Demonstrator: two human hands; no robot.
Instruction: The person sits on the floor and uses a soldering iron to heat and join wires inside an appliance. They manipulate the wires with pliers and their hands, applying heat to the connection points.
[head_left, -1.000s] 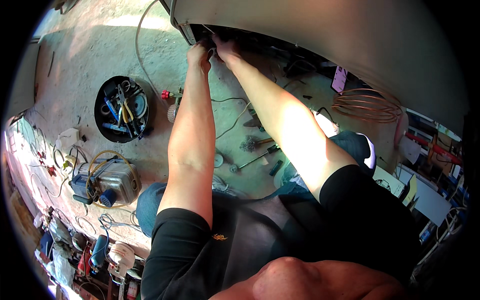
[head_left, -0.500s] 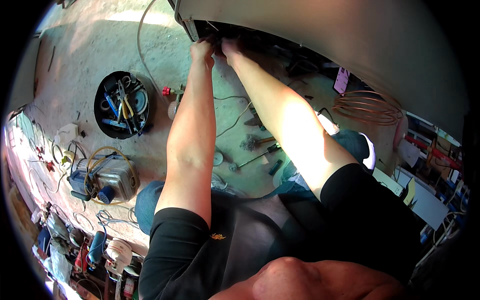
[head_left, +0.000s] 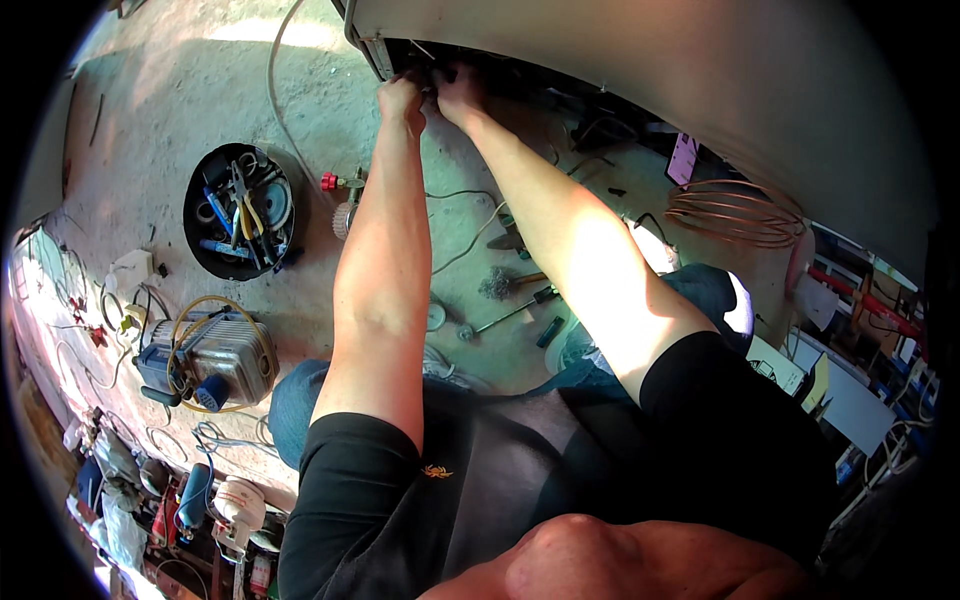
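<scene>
Both my arms stretch forward to the dark opening point(head_left: 520, 88) along the lower edge of a large grey cabinet point(head_left: 680, 70). My left hand point(head_left: 401, 97) is at the opening's left end, close to the metal corner post point(head_left: 378, 58), with its fingers curled into the shadow. Right beside it, my right hand point(head_left: 460, 97) is bent inward with its fingers closed too. The fingertips of both hands meet the dark, and what they grip there is too shaded to make out. A thin light rod point(head_left: 422, 48) shows just above the hands.
On the floor, a round black tub point(head_left: 190, 225) holds pliers and other tools. Below it stands a grey pump point(head_left: 235, 350) with a yellow hose. A red-knobbed valve point(head_left: 330, 181), a brush point(head_left: 497, 285), a copper coil point(head_left: 735, 215) and a pink phone-like slab point(head_left: 682, 158) lie around my arms.
My right hand has shifted slightly and its knuckles now show more clearly outside the shadow. The left hand has moved up a little at the opening.
</scene>
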